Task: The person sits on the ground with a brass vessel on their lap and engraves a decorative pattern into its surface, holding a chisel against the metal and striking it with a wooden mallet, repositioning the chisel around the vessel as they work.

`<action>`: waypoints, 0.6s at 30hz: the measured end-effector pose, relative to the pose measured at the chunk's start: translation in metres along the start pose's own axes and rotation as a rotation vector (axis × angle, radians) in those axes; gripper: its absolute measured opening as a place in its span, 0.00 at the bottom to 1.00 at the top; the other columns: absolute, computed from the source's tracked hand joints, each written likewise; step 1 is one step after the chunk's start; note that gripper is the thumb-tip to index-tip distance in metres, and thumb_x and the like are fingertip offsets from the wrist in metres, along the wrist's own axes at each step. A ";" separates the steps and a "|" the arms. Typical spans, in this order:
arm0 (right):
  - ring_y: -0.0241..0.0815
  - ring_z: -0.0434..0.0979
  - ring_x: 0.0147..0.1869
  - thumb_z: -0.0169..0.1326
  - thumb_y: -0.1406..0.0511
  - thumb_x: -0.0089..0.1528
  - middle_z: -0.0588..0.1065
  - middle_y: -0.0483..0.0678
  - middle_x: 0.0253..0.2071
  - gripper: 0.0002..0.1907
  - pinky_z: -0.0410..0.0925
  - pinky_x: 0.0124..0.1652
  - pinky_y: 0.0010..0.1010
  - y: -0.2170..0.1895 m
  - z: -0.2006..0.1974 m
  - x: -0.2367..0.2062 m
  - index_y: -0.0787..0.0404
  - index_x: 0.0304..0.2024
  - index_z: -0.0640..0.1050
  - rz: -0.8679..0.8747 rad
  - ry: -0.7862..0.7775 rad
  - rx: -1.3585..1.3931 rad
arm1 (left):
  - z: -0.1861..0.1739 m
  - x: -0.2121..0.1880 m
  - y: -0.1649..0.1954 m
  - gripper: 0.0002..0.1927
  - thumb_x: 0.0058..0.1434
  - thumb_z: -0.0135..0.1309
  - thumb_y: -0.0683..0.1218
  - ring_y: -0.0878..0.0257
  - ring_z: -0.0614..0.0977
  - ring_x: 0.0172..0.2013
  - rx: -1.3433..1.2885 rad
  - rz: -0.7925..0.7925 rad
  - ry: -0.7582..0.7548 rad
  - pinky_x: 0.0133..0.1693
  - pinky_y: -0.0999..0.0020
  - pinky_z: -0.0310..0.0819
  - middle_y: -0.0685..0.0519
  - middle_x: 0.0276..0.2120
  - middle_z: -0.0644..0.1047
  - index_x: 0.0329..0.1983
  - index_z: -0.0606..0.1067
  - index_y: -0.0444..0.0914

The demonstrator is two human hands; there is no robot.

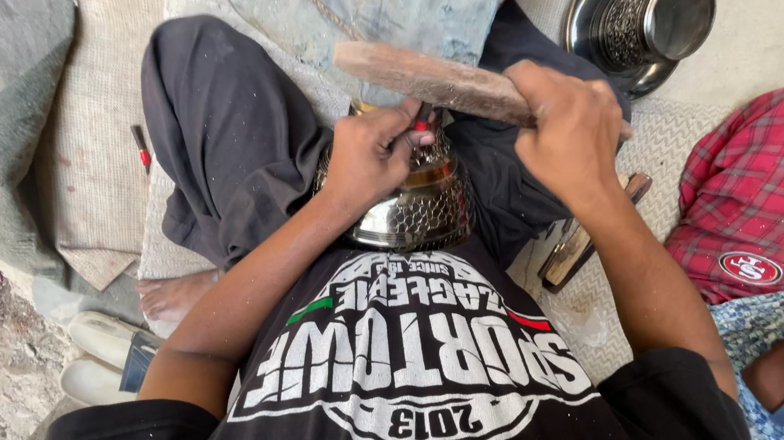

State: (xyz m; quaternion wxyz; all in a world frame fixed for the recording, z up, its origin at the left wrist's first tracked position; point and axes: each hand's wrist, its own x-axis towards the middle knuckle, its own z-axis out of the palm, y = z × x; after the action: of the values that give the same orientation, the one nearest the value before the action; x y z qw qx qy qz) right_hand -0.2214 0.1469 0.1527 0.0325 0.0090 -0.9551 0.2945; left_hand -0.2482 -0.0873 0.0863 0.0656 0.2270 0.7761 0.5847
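Observation:
I sit cross-legged in dark trousers on a woven mat. An engraved metal vessel (423, 208) with a patterned, shiny body rests in my lap. My left hand (371, 152) lies on top of it and pinches a small red-handled tool (421, 121) against the metal. My right hand (570, 131) is closed around a worn wooden mallet (429, 79), whose head reaches left, above the tool and the vessel.
A finished metal cup on a dark round tray (640, 16) stands at the upper right. Another person in red checked trousers (762, 191) sits close on my right. Wooden tools (581, 240) lie beside my right leg. Sandals (107, 353) rest at the left on dirt.

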 end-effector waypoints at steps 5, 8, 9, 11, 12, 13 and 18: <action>0.46 0.81 0.42 0.59 0.76 0.55 0.79 0.47 0.38 0.18 0.69 0.42 0.35 -0.008 -0.003 0.000 0.59 0.46 0.74 0.118 -0.013 0.205 | -0.003 -0.002 0.003 0.18 0.54 0.57 0.29 0.56 0.86 0.31 -0.063 -0.018 -0.001 0.35 0.65 0.79 0.41 0.33 0.82 0.50 0.76 0.25; 0.50 0.81 0.41 0.57 0.77 0.51 0.80 0.49 0.37 0.20 0.67 0.41 0.39 -0.009 -0.002 -0.001 0.59 0.46 0.76 -0.032 -0.017 -0.044 | -0.004 -0.002 -0.001 0.04 0.55 0.60 0.31 0.55 0.86 0.31 0.063 -0.035 -0.012 0.36 0.66 0.80 0.42 0.31 0.82 0.33 0.79 0.30; 0.48 0.83 0.43 0.57 0.75 0.55 0.80 0.48 0.38 0.18 0.69 0.43 0.37 -0.010 -0.001 -0.002 0.59 0.47 0.75 0.080 -0.023 0.179 | -0.003 -0.002 -0.003 0.05 0.56 0.59 0.31 0.56 0.87 0.33 0.013 -0.028 -0.009 0.37 0.66 0.80 0.43 0.33 0.83 0.34 0.79 0.30; 0.48 0.83 0.44 0.57 0.75 0.56 0.80 0.47 0.38 0.16 0.69 0.44 0.38 -0.011 0.001 -0.004 0.59 0.46 0.74 0.118 -0.031 0.171 | -0.003 -0.003 -0.006 0.07 0.57 0.56 0.30 0.58 0.89 0.36 -0.087 -0.017 0.002 0.39 0.67 0.82 0.44 0.35 0.83 0.37 0.78 0.29; 0.50 0.82 0.43 0.57 0.76 0.53 0.79 0.48 0.37 0.17 0.67 0.43 0.40 -0.012 0.001 -0.007 0.59 0.44 0.75 0.041 -0.025 -0.063 | -0.002 -0.005 -0.008 0.06 0.56 0.58 0.31 0.56 0.88 0.34 -0.041 -0.029 -0.005 0.38 0.66 0.81 0.43 0.34 0.83 0.37 0.79 0.29; 0.52 0.81 0.43 0.56 0.77 0.50 0.79 0.49 0.35 0.18 0.65 0.42 0.43 -0.013 0.002 -0.007 0.60 0.42 0.76 -0.039 -0.014 -0.297 | -0.003 -0.005 -0.010 0.05 0.56 0.61 0.32 0.55 0.87 0.33 0.006 -0.035 -0.010 0.36 0.65 0.80 0.42 0.33 0.83 0.36 0.79 0.29; 0.53 0.80 0.39 0.59 0.74 0.53 0.79 0.50 0.36 0.15 0.68 0.41 0.46 -0.015 -0.001 -0.017 0.60 0.43 0.76 0.120 -0.054 -0.208 | -0.005 -0.008 -0.012 0.16 0.58 0.58 0.31 0.60 0.89 0.37 -0.055 -0.018 -0.036 0.41 0.67 0.83 0.44 0.38 0.84 0.50 0.79 0.32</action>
State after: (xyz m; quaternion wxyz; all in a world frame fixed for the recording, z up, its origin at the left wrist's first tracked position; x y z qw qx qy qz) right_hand -0.2035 0.1349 0.1602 -0.0102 -0.0437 -0.9798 0.1950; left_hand -0.2463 -0.0976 0.0754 0.0910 0.2285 0.7603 0.6012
